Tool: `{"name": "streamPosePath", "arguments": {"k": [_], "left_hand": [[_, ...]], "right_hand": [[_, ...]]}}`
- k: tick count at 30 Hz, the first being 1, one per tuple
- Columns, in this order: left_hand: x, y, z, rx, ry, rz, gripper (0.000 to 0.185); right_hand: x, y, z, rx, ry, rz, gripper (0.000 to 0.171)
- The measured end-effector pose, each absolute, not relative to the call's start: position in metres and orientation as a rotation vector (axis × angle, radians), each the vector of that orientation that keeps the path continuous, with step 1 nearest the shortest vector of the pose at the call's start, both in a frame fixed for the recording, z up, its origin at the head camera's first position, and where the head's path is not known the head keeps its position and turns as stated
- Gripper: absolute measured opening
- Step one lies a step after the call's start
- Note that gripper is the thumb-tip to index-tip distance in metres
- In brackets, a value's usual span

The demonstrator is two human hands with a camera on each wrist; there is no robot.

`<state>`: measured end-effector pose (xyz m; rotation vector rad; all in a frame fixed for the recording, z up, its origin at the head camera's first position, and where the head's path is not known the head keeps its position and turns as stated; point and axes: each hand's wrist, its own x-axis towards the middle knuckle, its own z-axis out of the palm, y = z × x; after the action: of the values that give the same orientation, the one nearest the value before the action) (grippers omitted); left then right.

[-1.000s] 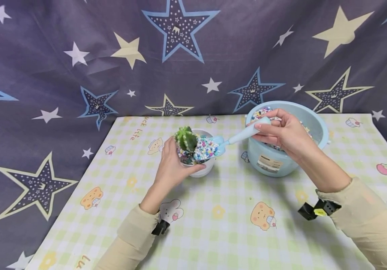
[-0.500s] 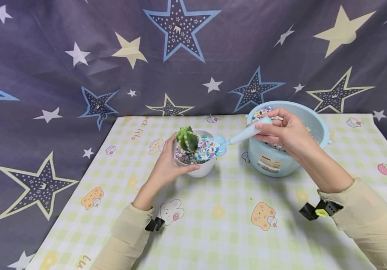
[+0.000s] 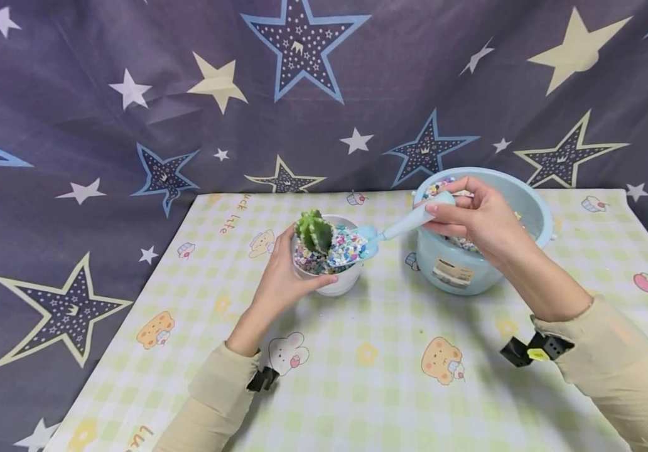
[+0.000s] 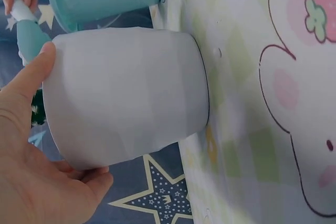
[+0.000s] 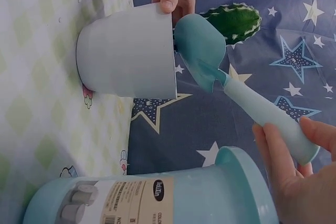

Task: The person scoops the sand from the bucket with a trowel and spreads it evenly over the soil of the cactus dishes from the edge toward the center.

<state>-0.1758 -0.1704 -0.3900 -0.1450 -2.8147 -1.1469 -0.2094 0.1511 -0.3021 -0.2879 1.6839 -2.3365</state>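
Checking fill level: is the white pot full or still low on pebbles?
Full: coloured pebbles reach the white pot's rim around the cactus.

Scoop (image 3: pixel 365 241) now over pot (image 3: pixel 342 284) rim.

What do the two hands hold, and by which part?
Left hand grips the white pot by its side; right hand holds the blue scoop by its handle.

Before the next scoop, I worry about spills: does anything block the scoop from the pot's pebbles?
Nothing visible does. The scoop sits at the pot rim over the pebbles; the cactus stands on the far side.
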Motion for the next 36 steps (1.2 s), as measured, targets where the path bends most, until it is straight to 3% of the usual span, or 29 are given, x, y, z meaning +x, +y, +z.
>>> {"name": "streamPosePath", "arguments": {"k": [19, 36], "left_hand": [[-0.169, -0.159, -0.390, -0.033, -2.815, -1.036, 0.126], [-0.182, -0.177, -0.382, -0.248, -2.883, -1.128, 0.127]], "right_hand": [[-0.201, 0.152, -0.301, -0.292, 1.794, -2.314, 0.031], [-0.200, 0.150, -0.299, -0.319, 1.836, -2.309, 0.027]]}}
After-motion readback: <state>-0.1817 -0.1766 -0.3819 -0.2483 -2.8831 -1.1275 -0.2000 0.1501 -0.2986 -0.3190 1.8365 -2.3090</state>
